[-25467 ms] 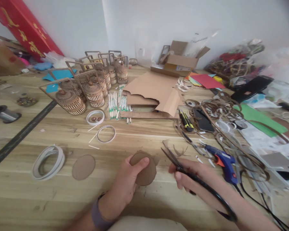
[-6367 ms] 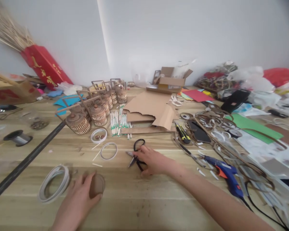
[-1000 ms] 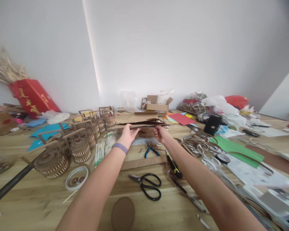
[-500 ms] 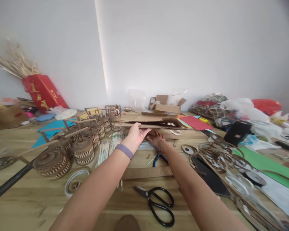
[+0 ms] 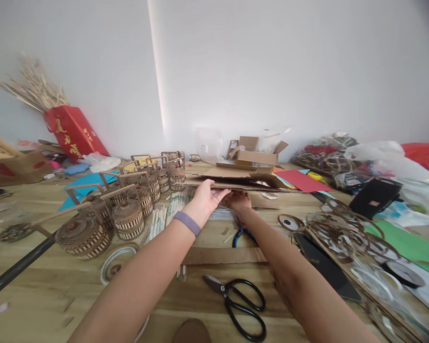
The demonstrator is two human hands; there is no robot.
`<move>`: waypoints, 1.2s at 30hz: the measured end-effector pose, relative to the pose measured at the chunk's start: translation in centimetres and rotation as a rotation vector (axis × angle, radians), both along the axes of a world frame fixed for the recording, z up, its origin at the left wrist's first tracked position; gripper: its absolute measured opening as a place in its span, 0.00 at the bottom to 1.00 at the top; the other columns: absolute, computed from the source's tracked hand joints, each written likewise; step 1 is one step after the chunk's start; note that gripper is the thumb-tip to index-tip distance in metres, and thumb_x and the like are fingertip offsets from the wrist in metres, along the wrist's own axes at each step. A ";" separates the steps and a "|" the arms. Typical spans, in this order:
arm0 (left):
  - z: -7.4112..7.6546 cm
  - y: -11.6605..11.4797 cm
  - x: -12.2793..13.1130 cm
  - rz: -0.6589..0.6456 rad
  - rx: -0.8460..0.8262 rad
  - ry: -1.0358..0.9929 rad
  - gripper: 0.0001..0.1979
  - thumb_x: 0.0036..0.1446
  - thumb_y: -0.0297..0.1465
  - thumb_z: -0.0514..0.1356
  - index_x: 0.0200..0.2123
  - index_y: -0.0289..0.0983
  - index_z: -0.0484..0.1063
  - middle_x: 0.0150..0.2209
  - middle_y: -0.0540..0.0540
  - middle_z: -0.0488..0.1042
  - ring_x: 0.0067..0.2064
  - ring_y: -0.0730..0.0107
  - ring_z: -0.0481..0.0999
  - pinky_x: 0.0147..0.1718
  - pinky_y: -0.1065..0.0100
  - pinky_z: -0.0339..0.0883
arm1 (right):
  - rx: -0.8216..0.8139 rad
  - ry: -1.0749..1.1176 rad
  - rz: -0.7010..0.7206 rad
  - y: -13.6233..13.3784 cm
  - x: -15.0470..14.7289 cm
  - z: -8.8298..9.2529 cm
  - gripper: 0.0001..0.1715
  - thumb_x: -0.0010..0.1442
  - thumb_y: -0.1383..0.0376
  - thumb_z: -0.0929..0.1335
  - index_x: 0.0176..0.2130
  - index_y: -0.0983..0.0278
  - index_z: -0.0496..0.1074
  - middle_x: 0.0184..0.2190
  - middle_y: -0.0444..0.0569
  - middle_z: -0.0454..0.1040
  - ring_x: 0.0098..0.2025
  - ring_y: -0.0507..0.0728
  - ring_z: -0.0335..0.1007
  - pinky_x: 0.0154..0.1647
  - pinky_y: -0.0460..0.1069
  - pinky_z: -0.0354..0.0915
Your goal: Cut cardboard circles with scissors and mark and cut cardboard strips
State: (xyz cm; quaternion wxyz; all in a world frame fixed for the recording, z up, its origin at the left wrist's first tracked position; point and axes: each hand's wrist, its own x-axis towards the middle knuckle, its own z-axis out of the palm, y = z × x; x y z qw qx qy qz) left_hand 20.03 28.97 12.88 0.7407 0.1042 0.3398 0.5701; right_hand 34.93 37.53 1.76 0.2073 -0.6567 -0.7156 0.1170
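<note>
My left hand [image 5: 208, 202], with a purple band at the wrist, grips the near edge of a folded cardboard sheet [image 5: 232, 182], thumb on top and fingers stretched beneath. Just right of it, my right hand [image 5: 240, 202] reaches to the underside of the cardboard; its fingers are shadowed and partly hidden, so their hold is unclear. Under the hands lie clear plastic-wrapped sticks [image 5: 221, 214] and blue-handled pliers [image 5: 242, 234]. Nearer to me, black-handled scissors [image 5: 236, 300] lie on the wooden table beyond a flat brown strip [image 5: 221, 256].
Several small lidded woven baskets [image 5: 127, 220] with handles stand at left. Coiled brown strips [image 5: 339, 228] and a black box [image 5: 375, 196] are at right. An open carton [image 5: 257, 155], a red paper sheet [image 5: 303, 180] and plastic bags [image 5: 375, 155] lie farther back.
The view has turned slightly left, so the table's things sit farther right. My left hand keeps its hold at the cardboard's edge, and my right hand stays low beside it.
</note>
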 end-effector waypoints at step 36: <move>-10.6 -27.8 -11.6 -0.337 0.659 1.758 0.17 0.46 0.37 0.72 0.38 0.40 0.75 0.47 0.41 0.78 0.52 0.45 0.73 0.55 0.52 0.63 | 0.573 -0.743 0.672 -37.5 2.1 10.4 0.16 0.65 0.76 0.62 0.46 0.66 0.77 0.39 0.55 0.83 0.37 0.61 0.77 0.38 0.54 0.67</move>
